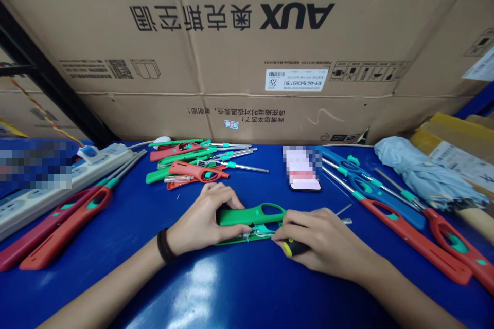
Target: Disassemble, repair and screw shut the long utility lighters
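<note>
Low over the middle of the blue table, my left hand (208, 218) grips the left end of a green lighter casing (245, 214), thumb in front and fingers behind. The casing is split open along its length, and teal and white inner parts (262, 230) show between its halves. My right hand (316, 236) is closed around a screwdriver with a black and yellow handle (293, 248), at the casing's right end. The fingers hide the screwdriver's shaft and tip. A metal tube end (346, 221) pokes out beyond the right hand.
Opened green and red lighters (193, 164) lie piled behind my left hand. Whole red lighters (69, 231) rest beside a white power strip (50, 180). A phone (302, 169) lies at the back; red and blue lighters (412, 236) and a folded umbrella (424, 175) are right. Cardboard (231, 61) stands behind.
</note>
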Demonstrator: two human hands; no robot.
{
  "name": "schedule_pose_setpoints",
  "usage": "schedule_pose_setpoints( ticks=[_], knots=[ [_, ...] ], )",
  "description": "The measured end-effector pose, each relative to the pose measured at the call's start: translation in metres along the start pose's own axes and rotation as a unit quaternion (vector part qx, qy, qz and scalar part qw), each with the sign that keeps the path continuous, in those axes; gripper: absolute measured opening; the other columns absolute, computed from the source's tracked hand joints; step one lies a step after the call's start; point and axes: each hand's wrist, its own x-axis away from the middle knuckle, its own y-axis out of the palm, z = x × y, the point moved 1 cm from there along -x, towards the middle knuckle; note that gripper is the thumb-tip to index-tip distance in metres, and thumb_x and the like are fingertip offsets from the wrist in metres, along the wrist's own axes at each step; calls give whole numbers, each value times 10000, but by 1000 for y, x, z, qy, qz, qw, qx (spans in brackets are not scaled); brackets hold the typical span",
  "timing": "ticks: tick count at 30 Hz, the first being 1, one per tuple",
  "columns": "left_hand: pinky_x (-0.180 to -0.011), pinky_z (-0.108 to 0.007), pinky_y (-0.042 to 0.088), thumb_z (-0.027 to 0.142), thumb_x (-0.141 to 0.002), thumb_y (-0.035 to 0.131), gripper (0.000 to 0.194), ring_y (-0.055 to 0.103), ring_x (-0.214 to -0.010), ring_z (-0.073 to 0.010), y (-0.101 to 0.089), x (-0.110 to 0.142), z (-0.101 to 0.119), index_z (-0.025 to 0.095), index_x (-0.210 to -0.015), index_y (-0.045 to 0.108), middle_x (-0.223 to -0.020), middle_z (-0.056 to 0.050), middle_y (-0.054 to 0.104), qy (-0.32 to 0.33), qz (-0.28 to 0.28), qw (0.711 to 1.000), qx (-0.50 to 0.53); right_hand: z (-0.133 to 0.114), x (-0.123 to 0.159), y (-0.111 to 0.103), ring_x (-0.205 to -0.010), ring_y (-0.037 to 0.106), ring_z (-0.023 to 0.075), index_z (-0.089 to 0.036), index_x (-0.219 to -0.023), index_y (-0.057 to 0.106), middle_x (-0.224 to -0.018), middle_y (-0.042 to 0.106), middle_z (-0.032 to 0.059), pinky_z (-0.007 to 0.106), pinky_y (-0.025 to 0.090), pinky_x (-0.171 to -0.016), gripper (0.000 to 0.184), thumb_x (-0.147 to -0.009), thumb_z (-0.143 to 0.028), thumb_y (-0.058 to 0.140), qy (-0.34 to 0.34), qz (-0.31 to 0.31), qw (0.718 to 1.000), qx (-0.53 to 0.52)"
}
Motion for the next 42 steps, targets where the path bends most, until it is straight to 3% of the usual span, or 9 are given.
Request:
schedule_pose_setpoints(
  ticks=[19, 31, 38, 42],
  knots=[
    [-811, -329, 348, 457, -706, 743, 299, 521, -859, -206, 0, -1, 1, 206, -793, 604, -840, 19, 646, -2, -9, 1000, 7, 1, -1, 1, -719, 613, 135, -247, -1017, 630, -908, 659, -24, 241, 336, -561, 347, -739, -43, 597, 20, -52, 998, 22],
    [-817, -332, 342, 456, -708, 743, 300, 522, -858, -203, 0, -1, 0, 206, -795, 601, -842, 22, 645, -1, -8, 1000, 9, 1, -2, 0, -700, 623, 141, -241, -996, 654, -872, 660, -21, 245, 338, -544, 264, -762, -121, 658, 18, -44, 998, 27],
    [-810, -331, 349, 456, -704, 748, 300, 521, -861, -207, 0, 0, 0, 208, -792, 604, -841, 17, 647, 0, -7, 1000, 8, 2, 1, 0, -690, 632, 150, -258, -994, 668, -857, 677, -15, 253, 309, -524, 260, -760, -146, 663, -5, -12, 999, 46],
    [-814, -334, 347, 452, -702, 753, 301, 524, -855, -203, 1, 0, 0, 206, -786, 601, -837, 21, 647, 0, -5, 1000, 7, 8, 4, -4, -626, 595, 101, -262, -942, 662, -807, 664, -44, 230, 320, -524, 174, -818, -164, 591, 45, 33, 998, -26]
  ],
)
